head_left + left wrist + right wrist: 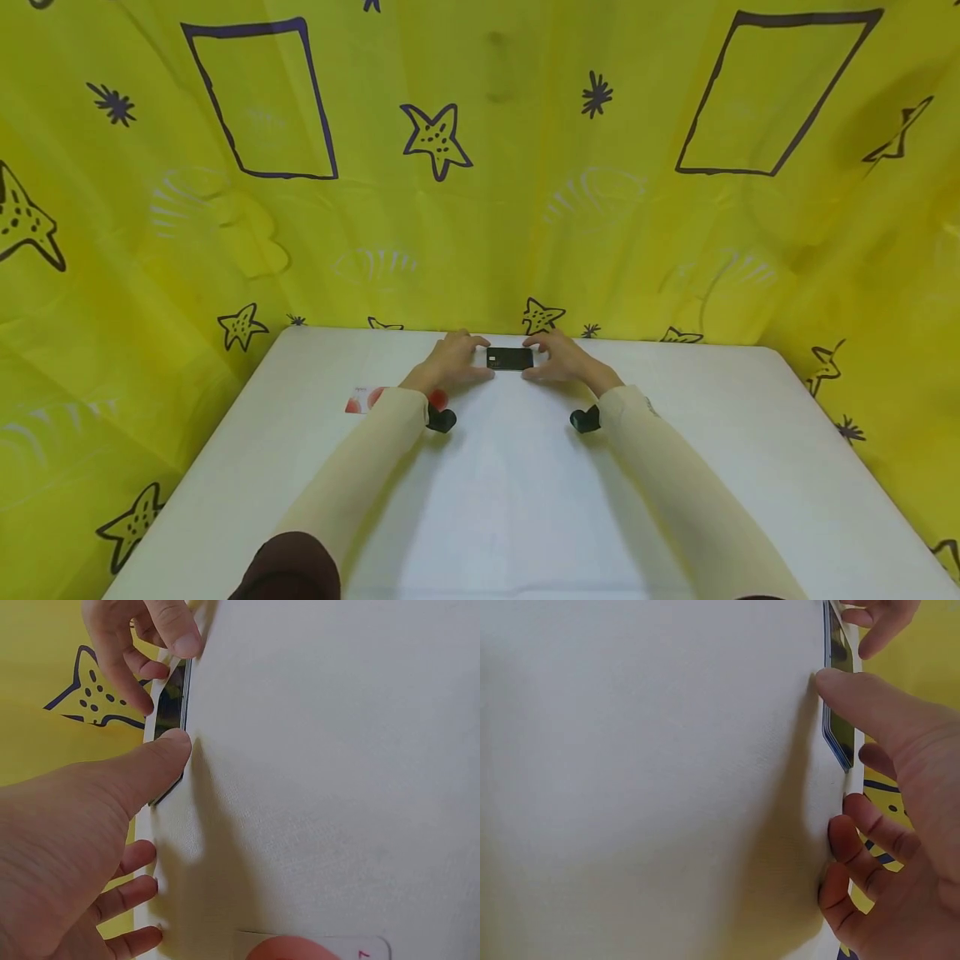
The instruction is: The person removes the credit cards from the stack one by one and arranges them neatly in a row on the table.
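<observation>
A dark, glossy phone (pixel 510 359) lies flat near the far edge of the white table (pixel 510 500). My left hand (pixel 456 360) holds its left end, thumb at the near long edge and forefinger by the far one. At the right end my right hand (pixel 561 358) holds it in mirror fashion. In the left wrist view, the left hand (pixel 82 825) has its thumb across the near edge of the phone (pixel 171 697), its other fingers spread at the table edge. The right wrist view has the right hand (pixel 900 802) with its thumb over the phone (pixel 841 727).
A white card with red shapes (pixel 360 400) lies left of centre, partly behind my left sleeve (pixel 375 467). A red round patch (pixel 438 400) shows beside that wrist. A yellow curtain with drawn starfish (pixel 495 208) hangs right behind the table's far edge.
</observation>
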Motion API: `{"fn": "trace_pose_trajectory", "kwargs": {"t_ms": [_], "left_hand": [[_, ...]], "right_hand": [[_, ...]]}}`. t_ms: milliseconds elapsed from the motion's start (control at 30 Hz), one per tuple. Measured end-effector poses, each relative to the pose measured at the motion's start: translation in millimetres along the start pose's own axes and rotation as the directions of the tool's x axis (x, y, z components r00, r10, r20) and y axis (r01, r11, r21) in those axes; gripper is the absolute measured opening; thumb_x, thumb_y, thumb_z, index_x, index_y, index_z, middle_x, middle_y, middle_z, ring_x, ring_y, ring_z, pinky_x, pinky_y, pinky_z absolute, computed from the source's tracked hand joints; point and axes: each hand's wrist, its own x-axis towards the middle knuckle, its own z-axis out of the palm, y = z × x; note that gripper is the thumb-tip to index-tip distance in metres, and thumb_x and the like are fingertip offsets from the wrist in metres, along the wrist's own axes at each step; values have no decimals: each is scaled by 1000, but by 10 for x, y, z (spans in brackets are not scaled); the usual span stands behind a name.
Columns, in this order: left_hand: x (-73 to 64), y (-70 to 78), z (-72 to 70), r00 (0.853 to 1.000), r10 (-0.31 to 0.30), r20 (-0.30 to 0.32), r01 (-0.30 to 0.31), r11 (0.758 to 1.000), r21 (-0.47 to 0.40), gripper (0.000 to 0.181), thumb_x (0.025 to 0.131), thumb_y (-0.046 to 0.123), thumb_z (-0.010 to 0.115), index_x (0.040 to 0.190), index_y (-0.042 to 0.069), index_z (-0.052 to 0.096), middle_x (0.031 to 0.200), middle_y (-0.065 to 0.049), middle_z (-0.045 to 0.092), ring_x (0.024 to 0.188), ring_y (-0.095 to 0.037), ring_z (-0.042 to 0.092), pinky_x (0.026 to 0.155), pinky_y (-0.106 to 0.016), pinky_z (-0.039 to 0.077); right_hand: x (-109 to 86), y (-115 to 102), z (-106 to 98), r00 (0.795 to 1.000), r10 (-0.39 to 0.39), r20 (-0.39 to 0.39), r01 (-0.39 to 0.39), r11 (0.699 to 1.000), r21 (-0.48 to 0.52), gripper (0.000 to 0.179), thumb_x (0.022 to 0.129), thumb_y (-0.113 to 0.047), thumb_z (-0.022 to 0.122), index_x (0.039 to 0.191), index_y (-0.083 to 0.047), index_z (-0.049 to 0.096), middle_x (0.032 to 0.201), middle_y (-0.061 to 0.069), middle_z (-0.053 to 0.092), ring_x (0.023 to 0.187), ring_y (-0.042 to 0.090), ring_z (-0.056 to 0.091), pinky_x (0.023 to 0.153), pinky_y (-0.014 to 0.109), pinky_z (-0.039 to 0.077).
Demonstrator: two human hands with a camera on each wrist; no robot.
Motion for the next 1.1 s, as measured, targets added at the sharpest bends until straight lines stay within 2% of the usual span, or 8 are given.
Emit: {"fn": "trace_pose_trajectory", "kwargs": {"t_ms": [167, 433, 767, 933, 1100], "left_hand": [[18, -8, 1, 1000, -3, 12, 3, 1000, 20, 59, 91, 40, 79, 142, 14, 62, 117, -13, 62, 109, -28, 57, 98, -46, 45], [54, -15, 16, 1000, -10, 20, 9, 1000, 17, 55, 92, 38, 78, 140, 15, 65, 118, -11, 62, 109, -28, 55, 98, -45, 44], [89, -5, 13, 999, -35, 26, 35, 999, -10, 50, 92, 38, 78, 137, 17, 67, 118, -10, 60, 110, -28, 52, 101, -46, 41], [97, 1, 12, 999, -35, 31, 35, 999, -6, 50, 92, 37, 78, 137, 17, 66, 117, -10, 60, 109, -28, 52, 101, -47, 41], [98, 6, 14, 999, -38, 31, 37, 999, 3, 49, 93, 38, 78, 136, 18, 66, 117, -9, 60, 109, -28, 52, 101, -47, 41]], "right_hand": [[26, -5, -13, 1000, -10, 21, 10, 1000, -5, 57, 88, -26, 81, 137, -4, 62, 126, 23, 62, 117, 38, 55, 97, 52, 47], [13, -32, -37, 999, 25, 44, -25, 1000, 16, 52, 90, -21, 79, 136, -4, 63, 129, 25, 61, 121, 39, 54, 102, 56, 44], [17, -30, -55, 1000, 4, 29, -5, 1000, 24, 47, 91, -19, 78, 132, -2, 65, 127, 25, 63, 120, 39, 55, 103, 55, 44], [9, -32, -54, 1000, -23, 17, 23, 1000, 15, 45, 91, -18, 78, 130, 0, 66, 124, 26, 64, 117, 40, 56, 100, 55, 45], [-1, -28, -48, 1000, -18, 14, 18, 1000, 19, 45, 91, -18, 78, 131, -1, 65, 126, 26, 64, 118, 39, 57, 101, 55, 45]]}}
